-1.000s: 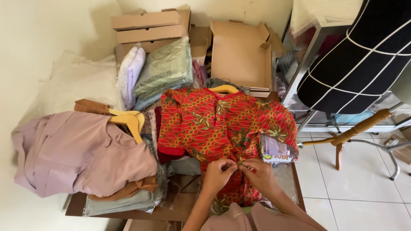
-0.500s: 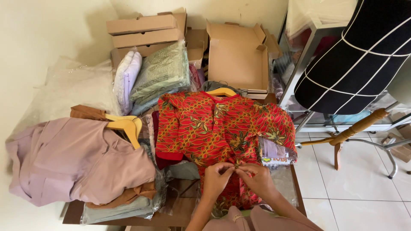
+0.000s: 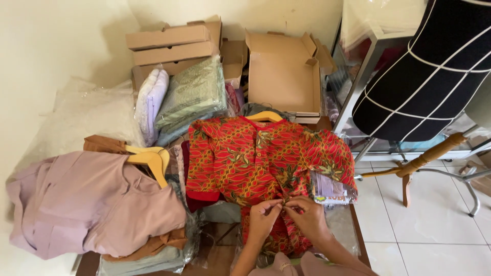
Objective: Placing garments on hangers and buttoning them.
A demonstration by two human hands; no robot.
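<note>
Here both hands pinch the front placket of the red patterned shirt [image 3: 255, 163], the left hand [image 3: 262, 221] and right hand [image 3: 307, 219] meeting fingertip to fingertip at its lower middle, each grip closed on the cloth. The shirt lies flat on a wooden hanger [image 3: 264, 116] at the centre of the tabletop [image 3: 217, 255]. Left of it sits a pile of mauve garments [image 3: 87, 204]; cardboard boxes [image 3: 171, 43] stand at the far side, a black dress form [image 3: 434, 66] far right.
</note>
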